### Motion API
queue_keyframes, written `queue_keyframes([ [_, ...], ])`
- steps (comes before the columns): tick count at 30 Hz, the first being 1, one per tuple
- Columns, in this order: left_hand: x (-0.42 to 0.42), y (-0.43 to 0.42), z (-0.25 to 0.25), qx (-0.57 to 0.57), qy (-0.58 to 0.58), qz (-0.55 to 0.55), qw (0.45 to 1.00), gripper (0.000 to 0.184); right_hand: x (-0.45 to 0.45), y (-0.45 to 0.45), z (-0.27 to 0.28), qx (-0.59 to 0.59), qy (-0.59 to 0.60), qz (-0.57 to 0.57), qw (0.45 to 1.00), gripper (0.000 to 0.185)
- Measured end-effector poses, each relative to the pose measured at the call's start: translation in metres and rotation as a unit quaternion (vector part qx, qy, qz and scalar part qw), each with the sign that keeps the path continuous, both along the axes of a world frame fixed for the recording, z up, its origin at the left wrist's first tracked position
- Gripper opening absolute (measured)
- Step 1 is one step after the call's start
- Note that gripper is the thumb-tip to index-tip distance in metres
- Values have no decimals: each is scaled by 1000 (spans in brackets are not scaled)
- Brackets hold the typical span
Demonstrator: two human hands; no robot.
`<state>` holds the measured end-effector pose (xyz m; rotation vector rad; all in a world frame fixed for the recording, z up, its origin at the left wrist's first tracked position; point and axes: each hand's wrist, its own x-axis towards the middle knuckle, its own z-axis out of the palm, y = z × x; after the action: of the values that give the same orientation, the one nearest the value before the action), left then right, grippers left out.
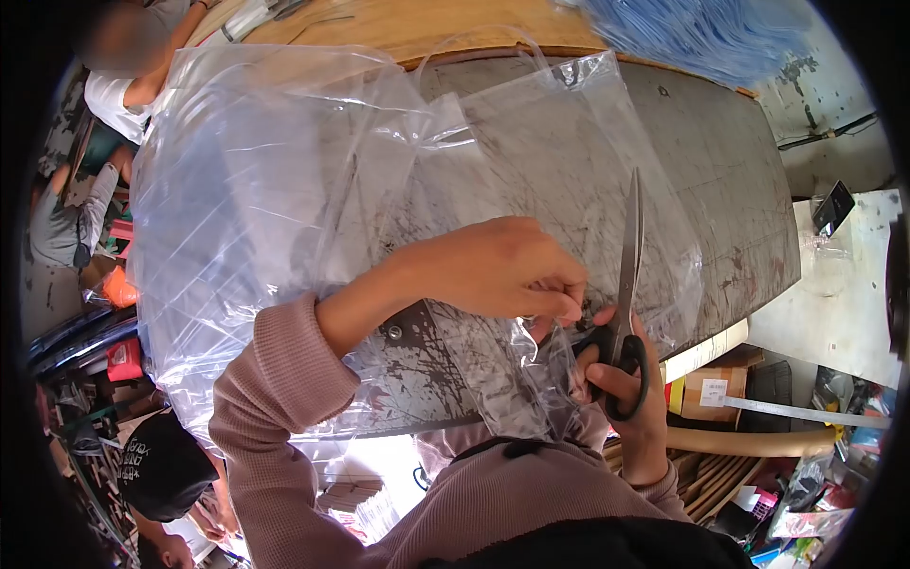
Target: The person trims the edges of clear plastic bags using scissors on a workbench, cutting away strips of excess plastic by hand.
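Note:
My right hand (621,384) is wrapped round the black handles of a pair of scissors (629,247). Their long metal blades point away from me and lie nearly together. Just left of them, my left hand (517,270) is closed, thumb and fingertips pinched together; what is between them, if anything, is hidden. Beneath both hands a crumpled part of a clear plastic bag (502,370) hangs over the near table edge. Another clear bag with a loop handle (588,123) lies flat beyond my left hand. To the left spreads a pile of clear plastic bags (237,180).
The worn grey table (749,190) has a wooden board (379,24) along its far side. Blue-tinted plastic pieces (692,38) are heaped at the far right. A phone (833,209) lies on a white surface at right. People sit at the left, one in a black cap (166,465).

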<state>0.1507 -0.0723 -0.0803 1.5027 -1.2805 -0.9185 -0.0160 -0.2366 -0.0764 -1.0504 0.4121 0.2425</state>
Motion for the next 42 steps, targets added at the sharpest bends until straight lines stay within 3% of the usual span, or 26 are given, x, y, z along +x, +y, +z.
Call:
queue_keyframes([
  [7,0,1,4,15,0,-14,1000,18,-11,1,12,-33,-4,-2,999,53],
  [12,-3,0,-7,0,22,-23,1000,15,-36,-9,17,-110,-53,-9,992,83],
  [13,-3,0,-7,-1,24,-31,999,14,-40,-10,22,-109,-54,-15,992,72],
  [14,-2,-1,-7,-1,23,-34,999,14,-45,-15,23,-110,-55,-18,992,72],
  [16,-1,-1,-8,-30,-23,-51,998,14,-52,-21,29,-182,-63,32,981,57],
  [18,-2,-2,-9,-30,-24,-51,998,14,-59,-15,40,-248,9,22,968,51],
  [20,-2,-2,-8,-30,-27,-52,998,14,-61,-18,40,-548,-55,164,818,50],
  [21,-3,-2,-6,-5,-17,-40,999,15,-61,-14,39,-601,-76,153,780,42],
  [27,-4,-3,-2,20,-6,-10,1000,19,-69,-5,42,-670,-30,154,726,39],
  [42,-7,-4,0,66,23,27,997,26,-65,-3,49,-665,-53,169,725,35],
])
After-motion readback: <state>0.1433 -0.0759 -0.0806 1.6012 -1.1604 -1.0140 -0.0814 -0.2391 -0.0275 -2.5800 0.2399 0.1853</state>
